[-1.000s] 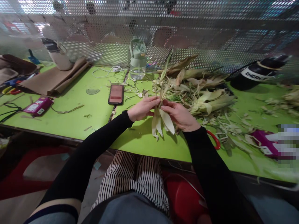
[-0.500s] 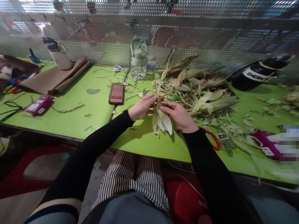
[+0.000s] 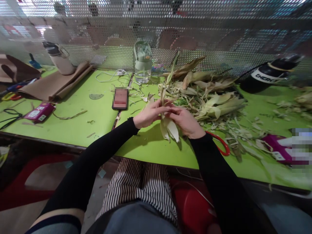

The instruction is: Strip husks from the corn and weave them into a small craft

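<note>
A small bundle of pale corn husks [image 3: 169,127] stands upright over the green table [image 3: 151,148], its tips pointing up and its wide ends hanging down. My left hand [image 3: 149,113] pinches the bundle near its middle from the left. My right hand [image 3: 186,121] wraps it from the right, fingers closed, meeting the left hand's fingertips. Just behind the hands lies a heap of corn husks [image 3: 207,94] with dry brown leaves at the back.
A phone [image 3: 120,98] lies left of the hands, a clear water bottle [image 3: 143,61] behind it by the perforated metal screen. Red-handled scissors [image 3: 220,146] lie under my right wrist. Purple boxes [image 3: 39,111] [image 3: 275,148], folded brown paper [image 3: 55,83], a black bottle [image 3: 269,74] and husk scraps lie around.
Both hands have closed in on the bundle and lifted it slightly. The fingertips now meet over the husks and the hanging ends are drawn tighter together.
</note>
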Available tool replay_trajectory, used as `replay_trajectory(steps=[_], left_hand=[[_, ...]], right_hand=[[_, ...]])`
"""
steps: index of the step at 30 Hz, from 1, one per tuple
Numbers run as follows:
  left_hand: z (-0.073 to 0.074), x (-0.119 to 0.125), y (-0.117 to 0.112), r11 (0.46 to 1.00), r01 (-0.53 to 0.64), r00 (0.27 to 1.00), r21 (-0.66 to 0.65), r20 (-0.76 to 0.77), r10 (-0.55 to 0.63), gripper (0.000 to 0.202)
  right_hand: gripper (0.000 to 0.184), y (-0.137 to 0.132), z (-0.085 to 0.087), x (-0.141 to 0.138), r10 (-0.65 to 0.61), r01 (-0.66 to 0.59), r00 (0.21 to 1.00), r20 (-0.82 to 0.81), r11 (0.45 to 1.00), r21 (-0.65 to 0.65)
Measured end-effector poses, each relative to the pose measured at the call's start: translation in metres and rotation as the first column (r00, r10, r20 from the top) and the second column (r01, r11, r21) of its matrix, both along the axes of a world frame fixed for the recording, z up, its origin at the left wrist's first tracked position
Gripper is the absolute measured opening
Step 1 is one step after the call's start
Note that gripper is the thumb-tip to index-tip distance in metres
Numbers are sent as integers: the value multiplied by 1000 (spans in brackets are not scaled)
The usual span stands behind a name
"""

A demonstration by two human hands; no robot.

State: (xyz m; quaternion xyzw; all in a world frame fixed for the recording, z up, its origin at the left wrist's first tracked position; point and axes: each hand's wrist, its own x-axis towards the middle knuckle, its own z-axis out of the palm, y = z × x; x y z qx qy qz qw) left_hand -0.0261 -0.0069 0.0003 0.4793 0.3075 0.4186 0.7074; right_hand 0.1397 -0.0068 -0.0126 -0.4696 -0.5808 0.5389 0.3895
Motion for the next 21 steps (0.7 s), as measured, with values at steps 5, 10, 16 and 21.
replay_trajectory(steps=[5,10,16,21], left_hand=[[1,2,-4,997,-73,996,19,-44,74,18],[6,3,-4,992,-119,992,-43,-37,118,25],[5,2,-2,991,-95,995,-95,27,98,27],[3,4,-1,984,-119,992,-135,22,123,30]], right_hand=[[20,-1,0,0,-2,2,999,33,1000,-6],[21,-4,3,-2,-5,4,999,34,1000,12],[20,-4,4,-3,16,-18,998,63,999,39],[23,-5,0,-6,1,-1,998,58,1000,12]])
